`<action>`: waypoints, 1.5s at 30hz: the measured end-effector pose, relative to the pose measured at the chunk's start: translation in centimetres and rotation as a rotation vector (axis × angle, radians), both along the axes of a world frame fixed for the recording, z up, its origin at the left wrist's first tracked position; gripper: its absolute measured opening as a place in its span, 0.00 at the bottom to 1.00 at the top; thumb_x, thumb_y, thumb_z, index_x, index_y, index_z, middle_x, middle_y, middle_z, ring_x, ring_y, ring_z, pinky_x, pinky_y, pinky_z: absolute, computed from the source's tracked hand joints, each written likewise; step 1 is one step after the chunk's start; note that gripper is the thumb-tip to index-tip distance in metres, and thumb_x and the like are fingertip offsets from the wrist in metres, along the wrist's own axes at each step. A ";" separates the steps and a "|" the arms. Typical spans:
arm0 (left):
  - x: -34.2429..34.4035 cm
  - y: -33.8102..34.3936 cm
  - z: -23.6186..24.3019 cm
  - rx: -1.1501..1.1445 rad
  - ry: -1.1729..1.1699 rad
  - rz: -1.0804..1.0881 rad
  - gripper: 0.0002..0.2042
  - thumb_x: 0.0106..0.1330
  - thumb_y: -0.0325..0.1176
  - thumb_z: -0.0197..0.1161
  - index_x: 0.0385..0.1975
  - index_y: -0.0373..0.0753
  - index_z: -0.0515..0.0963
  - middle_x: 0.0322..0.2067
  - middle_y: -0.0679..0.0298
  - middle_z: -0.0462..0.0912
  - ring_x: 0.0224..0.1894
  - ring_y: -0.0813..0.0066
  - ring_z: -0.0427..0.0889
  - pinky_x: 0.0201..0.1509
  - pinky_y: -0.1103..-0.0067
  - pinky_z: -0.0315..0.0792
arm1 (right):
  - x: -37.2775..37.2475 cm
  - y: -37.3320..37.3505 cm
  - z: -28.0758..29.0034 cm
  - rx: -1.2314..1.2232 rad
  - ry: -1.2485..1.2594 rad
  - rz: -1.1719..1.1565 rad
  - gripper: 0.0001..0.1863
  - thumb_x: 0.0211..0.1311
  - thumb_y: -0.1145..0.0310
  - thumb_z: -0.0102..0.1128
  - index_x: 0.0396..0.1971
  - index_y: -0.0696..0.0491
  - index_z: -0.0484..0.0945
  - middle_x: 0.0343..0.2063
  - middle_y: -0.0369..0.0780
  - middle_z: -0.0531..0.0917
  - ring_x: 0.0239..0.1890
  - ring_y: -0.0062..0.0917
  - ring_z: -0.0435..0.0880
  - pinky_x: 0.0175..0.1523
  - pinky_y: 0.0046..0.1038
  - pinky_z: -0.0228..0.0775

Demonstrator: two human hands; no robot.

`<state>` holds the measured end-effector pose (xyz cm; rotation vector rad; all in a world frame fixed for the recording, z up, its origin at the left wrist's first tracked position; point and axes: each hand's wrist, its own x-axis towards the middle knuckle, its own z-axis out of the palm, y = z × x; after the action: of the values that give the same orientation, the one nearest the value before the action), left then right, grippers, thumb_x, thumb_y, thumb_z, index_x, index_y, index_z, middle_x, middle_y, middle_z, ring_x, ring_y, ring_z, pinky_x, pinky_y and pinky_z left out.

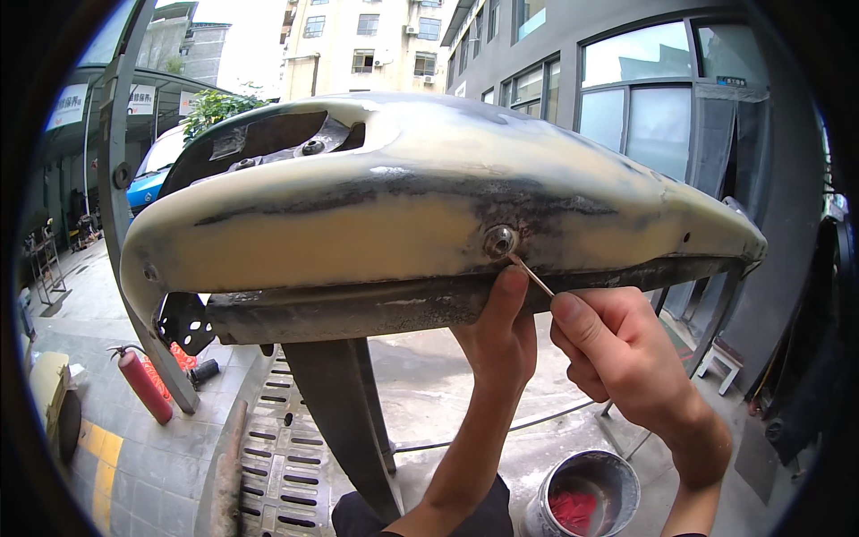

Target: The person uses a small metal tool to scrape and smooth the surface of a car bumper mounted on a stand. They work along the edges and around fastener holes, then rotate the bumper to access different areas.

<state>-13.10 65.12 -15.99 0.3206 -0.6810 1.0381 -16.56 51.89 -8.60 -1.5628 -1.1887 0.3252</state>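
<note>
A long curved car body panel (pixel 340 237), patched with yellowish and grey filler, fills the upper middle at chest height. In its side sits a round metal fitting (pixel 499 241) with a dark, rough area above it. My right hand (pixel 617 345) is closed around a thin metal pick-like tool (pixel 534 276), whose exact kind I cannot make out. The tool's tip touches the lower rim of the fitting. Just below, my left hand (pixel 503 327) grips the panel's lower edge, thumb in front beside the tool tip; its other fingers are mostly hidden behind the edge.
A dark metal stand leg (pixel 335 421) supports the panel from below. Near my legs stands a bucket (pixel 543 515) holding a red cloth (pixel 573 512). A red fire extinguisher (pixel 146 387) stands left, near a slotted drain cover (pixel 284 465). A small white stool (pixel 718 362) is at right.
</note>
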 end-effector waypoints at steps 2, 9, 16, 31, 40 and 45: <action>-0.3 -0.1 0.4 0.009 -0.035 -0.015 0.26 0.56 0.19 0.66 0.56 0.40 0.67 0.46 0.64 0.75 0.48 0.75 0.75 0.56 0.78 0.71 | 0.2 -0.2 0.4 -0.004 -0.319 -0.127 0.18 0.73 0.63 0.50 0.24 0.58 0.72 0.12 0.35 0.65 0.16 0.15 0.59 0.21 0.23 0.51; -0.7 -0.6 0.5 -0.027 0.000 0.022 0.27 0.56 0.19 0.67 0.56 0.40 0.67 0.47 0.65 0.74 0.48 0.75 0.75 0.56 0.78 0.71 | 0.6 0.3 -0.6 0.171 -0.963 -0.369 0.13 0.66 0.72 0.56 0.21 0.59 0.69 0.11 0.49 0.71 0.14 0.47 0.73 0.19 0.36 0.60; -0.4 0.1 0.2 0.120 -0.047 0.197 0.29 0.63 0.33 0.65 0.63 0.41 0.61 0.56 0.63 0.71 0.59 0.68 0.71 0.64 0.70 0.69 | 3.0 0.4 -0.4 0.177 -0.816 -0.182 0.14 0.69 0.68 0.54 0.24 0.60 0.71 0.13 0.46 0.72 0.14 0.33 0.70 0.21 0.30 0.61; -1.0 -1.9 1.6 -0.108 0.017 0.354 0.22 0.56 0.25 0.70 0.49 0.35 0.68 0.41 0.65 0.77 0.42 0.79 0.76 0.50 0.81 0.70 | 1.3 -0.7 1.5 -0.103 -0.171 -0.036 0.20 0.73 0.62 0.49 0.22 0.61 0.72 0.15 0.32 0.68 0.20 0.14 0.61 0.26 0.23 0.55; -0.9 -2.2 2.0 -0.131 0.009 0.319 0.24 0.55 0.23 0.70 0.50 0.35 0.66 0.42 0.65 0.75 0.43 0.79 0.75 0.50 0.82 0.70 | 0.4 -0.4 1.4 0.009 -0.635 -0.232 0.16 0.68 0.69 0.53 0.21 0.62 0.73 0.11 0.45 0.68 0.14 0.27 0.62 0.22 0.28 0.57; -1.1 -2.1 1.8 -0.141 0.057 0.261 0.25 0.56 0.23 0.70 0.51 0.37 0.65 0.43 0.65 0.74 0.43 0.79 0.74 0.49 0.82 0.70 | 1.8 0.1 0.2 0.169 -1.130 -0.348 0.15 0.69 0.69 0.54 0.22 0.60 0.70 0.10 0.44 0.64 0.10 0.28 0.61 0.19 0.28 0.53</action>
<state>-14.22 63.02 -14.20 0.3205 -0.5200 1.3140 -14.71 52.02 -8.45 -1.7793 -1.6457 -0.9924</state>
